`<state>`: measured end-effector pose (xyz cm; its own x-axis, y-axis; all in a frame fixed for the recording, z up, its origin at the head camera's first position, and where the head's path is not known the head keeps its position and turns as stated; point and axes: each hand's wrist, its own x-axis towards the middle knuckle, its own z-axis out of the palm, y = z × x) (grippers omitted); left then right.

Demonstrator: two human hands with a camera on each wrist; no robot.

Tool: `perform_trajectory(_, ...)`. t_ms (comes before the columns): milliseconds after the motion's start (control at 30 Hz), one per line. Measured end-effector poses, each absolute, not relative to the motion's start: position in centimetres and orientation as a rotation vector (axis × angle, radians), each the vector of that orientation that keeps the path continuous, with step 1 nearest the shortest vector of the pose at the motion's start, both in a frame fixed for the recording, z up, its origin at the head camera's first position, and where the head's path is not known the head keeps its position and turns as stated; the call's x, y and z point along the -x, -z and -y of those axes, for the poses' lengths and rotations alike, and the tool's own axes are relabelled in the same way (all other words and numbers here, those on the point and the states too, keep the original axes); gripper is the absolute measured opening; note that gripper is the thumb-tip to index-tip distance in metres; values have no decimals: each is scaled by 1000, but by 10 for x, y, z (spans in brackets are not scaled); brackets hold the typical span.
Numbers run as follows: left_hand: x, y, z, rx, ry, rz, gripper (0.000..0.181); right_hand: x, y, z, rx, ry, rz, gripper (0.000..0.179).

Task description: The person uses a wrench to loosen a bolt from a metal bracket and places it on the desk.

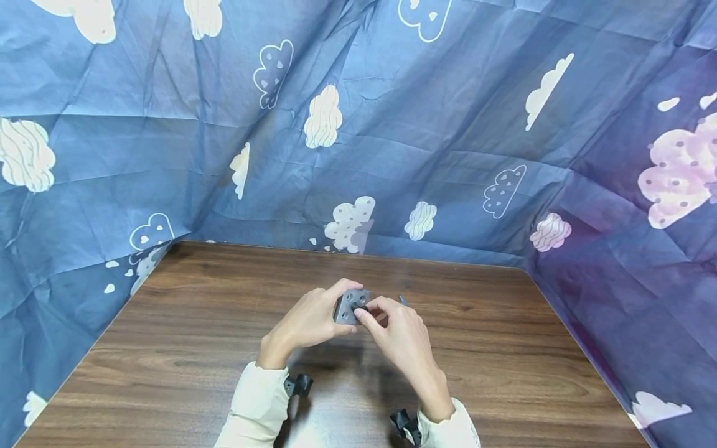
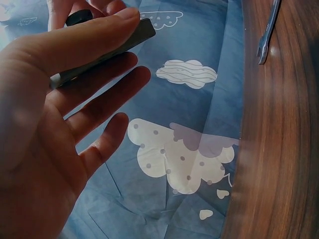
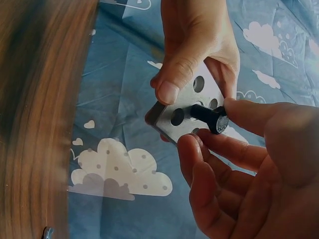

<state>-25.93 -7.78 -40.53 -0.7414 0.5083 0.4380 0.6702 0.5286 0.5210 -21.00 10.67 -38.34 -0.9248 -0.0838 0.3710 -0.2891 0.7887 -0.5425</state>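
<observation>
Over the wooden table, my left hand (image 1: 308,317) holds a grey metal plate (image 3: 187,98) with several round holes, thumb on one face and fingers behind. A black bolt (image 3: 218,121) stands at the plate's middle hole, head outward; most of its shank shows outside the plate. Thumb and index finger of my right hand (image 1: 403,333) are at the bolt's head, pinching it in the head view. How deep the bolt's tip sits is hidden. In the left wrist view the plate (image 2: 147,32) appears edge-on under the left thumb.
An open-ended wrench (image 2: 266,42) lies on the brown wooden table (image 1: 185,330), partly behind the right hand in the head view. Blue cloth (image 1: 386,174) with white clouds hangs behind the table and along its sides. Black wrist mounts (image 1: 299,384) are on both forearms.
</observation>
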Motion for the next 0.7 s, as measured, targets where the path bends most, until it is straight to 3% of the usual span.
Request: perform_trajectory(700,260,407,77,1006,1018,2533,69,211,385,-107,-361,-862,2597,11)
